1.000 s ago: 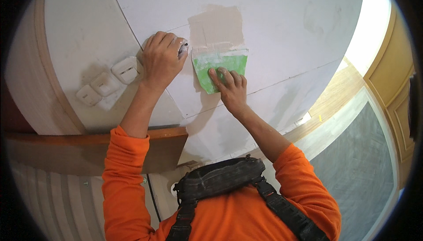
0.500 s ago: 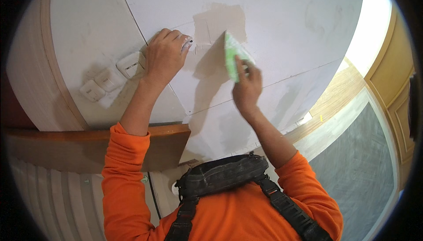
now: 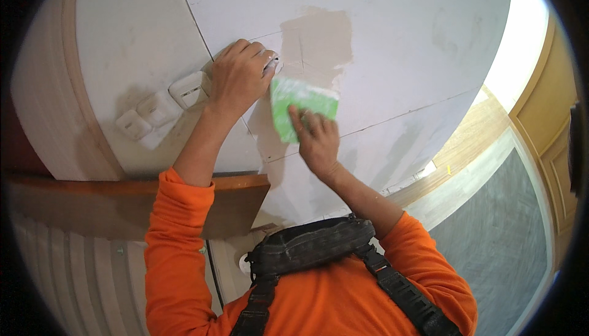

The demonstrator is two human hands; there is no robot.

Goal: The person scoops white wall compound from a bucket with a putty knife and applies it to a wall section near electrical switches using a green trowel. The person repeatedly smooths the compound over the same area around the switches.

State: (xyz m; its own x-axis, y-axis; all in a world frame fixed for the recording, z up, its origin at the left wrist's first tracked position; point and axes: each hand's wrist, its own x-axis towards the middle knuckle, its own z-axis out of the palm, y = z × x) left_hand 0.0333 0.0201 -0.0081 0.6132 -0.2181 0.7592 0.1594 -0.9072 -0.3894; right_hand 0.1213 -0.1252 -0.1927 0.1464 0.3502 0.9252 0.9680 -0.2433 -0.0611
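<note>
In my right hand (image 3: 320,139) is a green plastic putty spreader (image 3: 304,104) smeared with white filler. Thumb and fingers clamp it by its lower part, and its flat side faces up below a beige patch of filler (image 3: 325,38) on the pale wall panel (image 3: 399,35). My left hand (image 3: 239,78) rests at the wall to the left of the patch. Its fingers curl around a small whitish, crumpled thing with a dark spot (image 3: 271,61); most of it is hidden in the grip.
White switch or socket plates (image 3: 156,108) sit on the wall left of my left wrist. A brown wooden ledge (image 3: 141,204) juts out below my left forearm. Panel seams cross the wall. A wooden door (image 3: 549,121) stands at the far right.
My right hand has brought the spreader left and down, away from the beige patch, and turned its broad green face into view. My left hand keeps its place on the wall.
</note>
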